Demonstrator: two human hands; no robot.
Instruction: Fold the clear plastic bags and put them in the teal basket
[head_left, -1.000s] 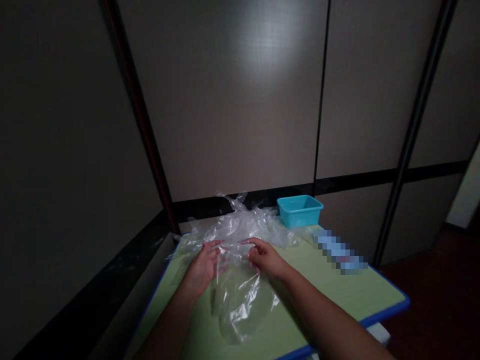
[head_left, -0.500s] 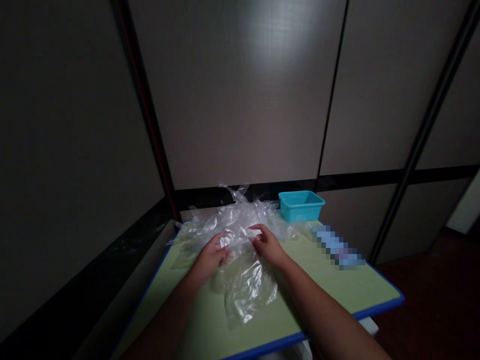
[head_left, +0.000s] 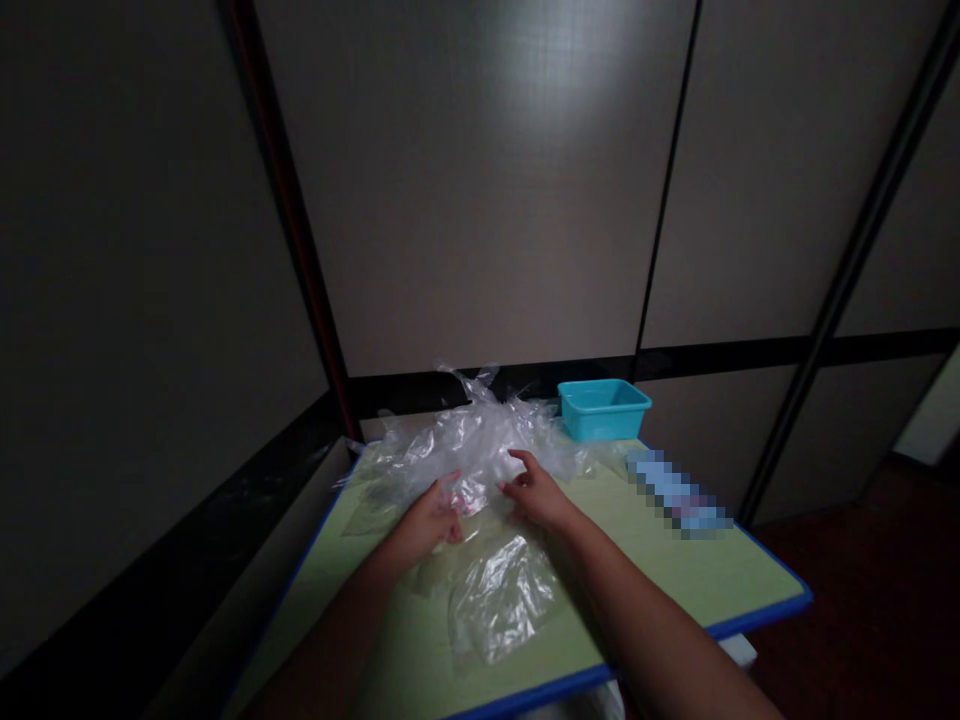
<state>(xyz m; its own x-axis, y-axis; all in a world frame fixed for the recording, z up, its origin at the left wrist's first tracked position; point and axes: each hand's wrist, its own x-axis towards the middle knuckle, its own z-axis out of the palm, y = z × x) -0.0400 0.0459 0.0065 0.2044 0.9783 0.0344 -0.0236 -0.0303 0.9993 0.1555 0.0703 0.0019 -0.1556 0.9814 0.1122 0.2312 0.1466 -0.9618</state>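
A clear, crinkled plastic bag (head_left: pixel 502 600) lies spread on the near part of the table, its upper end reaching up between my hands. My left hand (head_left: pixel 435 515) has its fingers curled in the plastic, with a thin film partly over the fingertips. To the right, my right hand (head_left: pixel 538 492) touches the plastic, its index finger stretched out and apart from the thumb; its lower fingers are partly hidden. Just beyond both hands rises a loose heap of clear plastic bags (head_left: pixel 469 435).
A turquoise plastic basin (head_left: pixel 604 410) stands at the table's back right corner. A blurred-out bluish item (head_left: pixel 675 495) lies along the right side. The pale green table (head_left: pixel 660 570) has a blue edge, and grey panels (head_left: pixel 487 200) rise behind it.
My left hand has shifted slightly down, with its fingers closer together. My right index finger has lifted and straightened a little to the right. The near bag lies slightly flatter and wider.
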